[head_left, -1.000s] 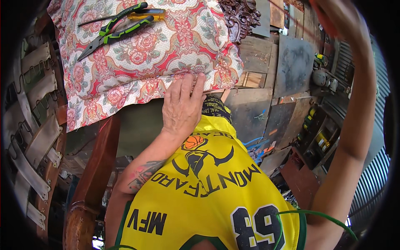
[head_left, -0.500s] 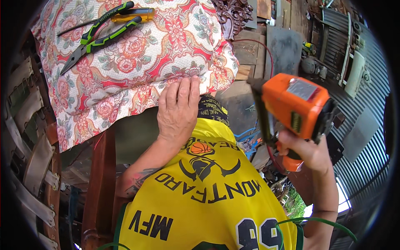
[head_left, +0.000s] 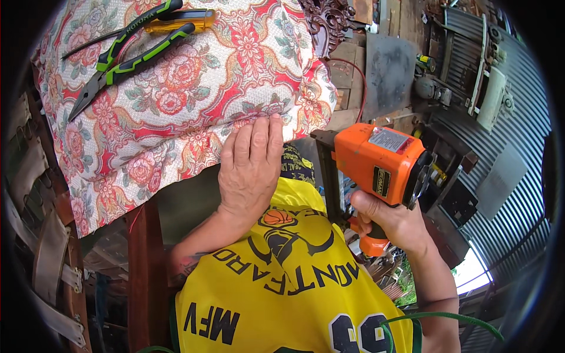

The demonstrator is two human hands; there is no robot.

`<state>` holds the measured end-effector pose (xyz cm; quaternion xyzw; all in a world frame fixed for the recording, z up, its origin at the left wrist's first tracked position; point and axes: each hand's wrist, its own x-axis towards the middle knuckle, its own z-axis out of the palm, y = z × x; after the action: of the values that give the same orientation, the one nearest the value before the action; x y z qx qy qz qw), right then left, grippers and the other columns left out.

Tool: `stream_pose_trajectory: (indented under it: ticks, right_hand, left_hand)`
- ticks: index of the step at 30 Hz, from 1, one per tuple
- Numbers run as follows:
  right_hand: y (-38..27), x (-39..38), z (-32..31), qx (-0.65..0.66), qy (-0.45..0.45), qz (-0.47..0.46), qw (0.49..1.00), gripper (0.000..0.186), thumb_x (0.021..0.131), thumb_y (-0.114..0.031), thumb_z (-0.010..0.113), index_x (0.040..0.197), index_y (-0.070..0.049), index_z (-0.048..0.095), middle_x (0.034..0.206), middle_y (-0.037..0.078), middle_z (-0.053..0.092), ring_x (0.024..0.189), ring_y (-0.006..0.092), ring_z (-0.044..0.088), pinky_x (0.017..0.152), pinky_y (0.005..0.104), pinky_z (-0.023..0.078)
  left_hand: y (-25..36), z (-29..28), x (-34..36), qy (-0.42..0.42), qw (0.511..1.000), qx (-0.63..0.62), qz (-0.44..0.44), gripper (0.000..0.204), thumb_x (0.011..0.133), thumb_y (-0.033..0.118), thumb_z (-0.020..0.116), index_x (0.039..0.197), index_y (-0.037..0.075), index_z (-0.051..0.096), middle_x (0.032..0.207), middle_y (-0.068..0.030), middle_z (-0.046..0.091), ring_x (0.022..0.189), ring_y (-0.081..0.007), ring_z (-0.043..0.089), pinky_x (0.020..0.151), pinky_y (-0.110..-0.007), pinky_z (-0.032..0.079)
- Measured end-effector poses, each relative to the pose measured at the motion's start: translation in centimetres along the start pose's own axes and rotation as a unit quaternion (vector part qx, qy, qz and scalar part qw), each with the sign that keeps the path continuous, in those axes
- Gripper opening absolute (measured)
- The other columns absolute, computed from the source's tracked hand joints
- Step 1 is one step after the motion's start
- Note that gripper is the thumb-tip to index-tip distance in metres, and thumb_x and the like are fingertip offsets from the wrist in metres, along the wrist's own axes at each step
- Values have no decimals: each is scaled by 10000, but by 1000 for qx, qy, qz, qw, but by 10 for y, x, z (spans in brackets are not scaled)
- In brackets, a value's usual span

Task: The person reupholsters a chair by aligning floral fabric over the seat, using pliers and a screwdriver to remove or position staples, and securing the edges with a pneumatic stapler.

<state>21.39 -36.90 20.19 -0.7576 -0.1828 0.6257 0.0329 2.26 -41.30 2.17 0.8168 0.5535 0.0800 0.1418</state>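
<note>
My left hand [head_left: 252, 165] lies with its fingers stretched out over the near edge of a floral cloth cover [head_left: 141, 167], pressing on a padded seat. In my right hand [head_left: 393, 219] is an orange pneumatic staple gun [head_left: 376, 159], gripped by its handle. Its dark nose stands just right of the cloth's near right corner, apart from my left hand. On top of the cover rest long-nose pliers [head_left: 112, 70] with green and black handles, jaws toward the left. Beside them lies a screwdriver [head_left: 200, 20] with a clear amber handle, partly behind the pliers.
Carved dark wood [head_left: 329, 23] adjoins the cover's far right corner. A reddish wooden post [head_left: 146, 276] stands below the cloth at left, near a frame with webbing straps [head_left: 50, 253]. A red hose [head_left: 364, 88] runs behind the staple gun. Corrugated metal sheeting [head_left: 512, 100] lines the right.
My right hand has brought the staple gun leftward, closer to the cloth's edge. The left hand stays on the cloth. The view has shifted slightly.
</note>
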Motion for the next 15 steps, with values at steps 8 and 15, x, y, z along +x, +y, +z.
stream_pose_trajectory:
  ticks: [8,15]
  right_hand:
    - [-30,11,21,7,-10,15,1000,272,975,-154,744,1173,-9,627,709,12,606,541,99,606,499,268,502]
    - [-49,17,43,31,3,40,999,189,971,-94,707,1117,1,633,669,16,589,522,106,600,499,278,507]
  left_hand:
    - [-10,-17,0,-9,988,-157,-2,596,887,264,748,1420,55,582,1339,-103,567,1266,-290,529,1094,-452,428]
    - [-13,-12,-7,-10,986,-164,8,592,867,239,766,1400,44,599,1343,-105,552,1283,-307,508,1109,-467,416]
